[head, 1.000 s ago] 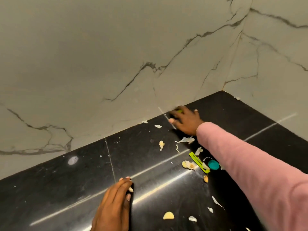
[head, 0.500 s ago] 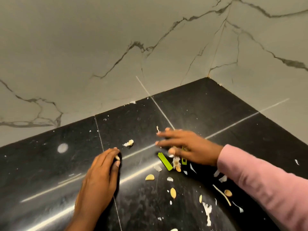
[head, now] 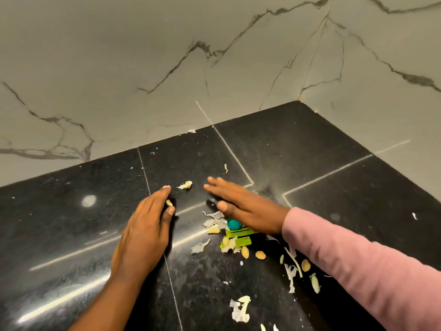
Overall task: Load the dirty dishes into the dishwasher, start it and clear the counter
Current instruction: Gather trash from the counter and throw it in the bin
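So the black bench (head: 71, 235) runs into a corner of grey marble wall (head: 143, 56), and it's pretty messy. Starting on the left, the left hand (head: 145, 230) lies flat on the stone, fingers straight and together, edge down like a little barrier. There's a small pale scrap (head: 169, 202) tucked right against its fingers near the thumb. Just past the fingertips, in the gap between both hands, sits a whitish peel bit (head: 185, 185).

The right hand (head: 241, 206) is also flat and spread out on the bench, fingers pointing toward the left hand, not gripping anything, pink sleeve (head: 358, 266) trailing off to the right. The two hands are close but not touching.

Most of the rubbish sits just below and beside the right hand: a teal cap (head: 233, 223) right against the palm edge, green plastic clip pieces (head: 238, 237) touching it, and papery skins (head: 213, 219) next to those. Yellowish seeds or cloves (head: 260, 254) and more white peel (head: 239, 309) are scattered under the right forearm, further toward the near edge.
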The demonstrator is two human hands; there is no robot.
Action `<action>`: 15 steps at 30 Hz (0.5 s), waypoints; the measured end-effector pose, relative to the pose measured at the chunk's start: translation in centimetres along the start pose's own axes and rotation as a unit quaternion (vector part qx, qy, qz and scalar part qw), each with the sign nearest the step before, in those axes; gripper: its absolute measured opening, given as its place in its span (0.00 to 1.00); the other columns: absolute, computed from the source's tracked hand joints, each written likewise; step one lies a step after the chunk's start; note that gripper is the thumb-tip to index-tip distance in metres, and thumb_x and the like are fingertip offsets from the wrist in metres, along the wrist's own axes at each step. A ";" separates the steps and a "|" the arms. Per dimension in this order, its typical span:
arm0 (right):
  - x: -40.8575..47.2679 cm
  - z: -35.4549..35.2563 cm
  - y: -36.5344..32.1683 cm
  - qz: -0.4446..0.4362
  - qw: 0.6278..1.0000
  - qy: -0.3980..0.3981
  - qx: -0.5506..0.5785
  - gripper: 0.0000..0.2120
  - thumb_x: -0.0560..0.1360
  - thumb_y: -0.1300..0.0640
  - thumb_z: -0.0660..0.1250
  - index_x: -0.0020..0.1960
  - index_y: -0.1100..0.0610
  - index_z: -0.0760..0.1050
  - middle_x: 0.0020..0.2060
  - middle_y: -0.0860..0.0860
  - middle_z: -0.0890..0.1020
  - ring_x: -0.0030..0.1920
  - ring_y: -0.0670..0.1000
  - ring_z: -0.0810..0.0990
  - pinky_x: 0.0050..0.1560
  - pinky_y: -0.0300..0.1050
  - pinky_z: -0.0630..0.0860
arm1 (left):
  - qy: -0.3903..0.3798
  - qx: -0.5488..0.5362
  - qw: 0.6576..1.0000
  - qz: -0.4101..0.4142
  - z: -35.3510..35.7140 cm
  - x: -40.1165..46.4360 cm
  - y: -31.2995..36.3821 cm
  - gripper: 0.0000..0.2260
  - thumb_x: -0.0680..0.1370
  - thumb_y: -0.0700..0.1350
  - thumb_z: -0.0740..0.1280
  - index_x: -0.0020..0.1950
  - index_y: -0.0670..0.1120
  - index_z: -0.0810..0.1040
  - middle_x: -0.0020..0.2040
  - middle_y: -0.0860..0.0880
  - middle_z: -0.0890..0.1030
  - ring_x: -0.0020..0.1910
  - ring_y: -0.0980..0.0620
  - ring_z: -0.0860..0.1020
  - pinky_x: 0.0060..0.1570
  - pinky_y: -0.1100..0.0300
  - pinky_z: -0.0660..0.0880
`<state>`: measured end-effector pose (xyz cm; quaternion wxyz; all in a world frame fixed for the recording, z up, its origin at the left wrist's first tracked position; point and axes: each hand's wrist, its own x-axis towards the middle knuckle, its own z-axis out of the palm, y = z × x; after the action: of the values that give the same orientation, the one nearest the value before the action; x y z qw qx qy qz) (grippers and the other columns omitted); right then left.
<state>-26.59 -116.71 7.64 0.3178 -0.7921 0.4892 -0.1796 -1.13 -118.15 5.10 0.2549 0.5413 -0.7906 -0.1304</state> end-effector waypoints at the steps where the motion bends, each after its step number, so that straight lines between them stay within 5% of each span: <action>1: 1.6 -0.2 -0.1 0.001 1.000 0.012 -0.018 0.25 0.82 0.48 0.53 0.78 0.50 0.54 0.78 0.47 0.52 0.77 0.45 0.46 0.74 0.39 0.45 | 0.001 0.000 1.000 -0.004 0.0 0.0 -0.2 0.20 0.82 0.51 0.56 0.75 0.52 0.64 0.70 0.54 0.71 0.67 0.57 0.67 0.63 0.59 0.66; 8: 8.4 2.3 -0.6 -0.055 0.980 -0.067 -0.181 0.24 0.83 0.47 0.50 0.77 0.50 0.55 0.77 0.47 0.53 0.77 0.49 0.46 0.76 0.56 0.44 | 0.001 -0.049 0.999 -0.020 0.0 0.2 -0.4 0.20 0.83 0.54 0.53 0.75 0.54 0.64 0.70 0.56 0.70 0.68 0.58 0.67 0.64 0.61 0.64; 15: -1.8 1.5 -2.1 -0.099 0.984 -0.141 -0.048 0.22 0.82 0.46 0.52 0.76 0.45 0.59 0.76 0.42 0.56 0.76 0.42 0.47 0.77 0.52 0.45 | -0.001 -0.059 0.998 0.005 -0.1 0.2 -0.7 0.23 0.81 0.60 0.50 0.71 0.52 0.71 0.68 0.56 0.74 0.71 0.59 0.66 0.66 0.59 0.65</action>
<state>-25.15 -113.92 8.04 0.3254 -0.8685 0.3667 -0.0734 -0.57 -118.64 4.90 0.2867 0.5214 -0.7841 -0.1763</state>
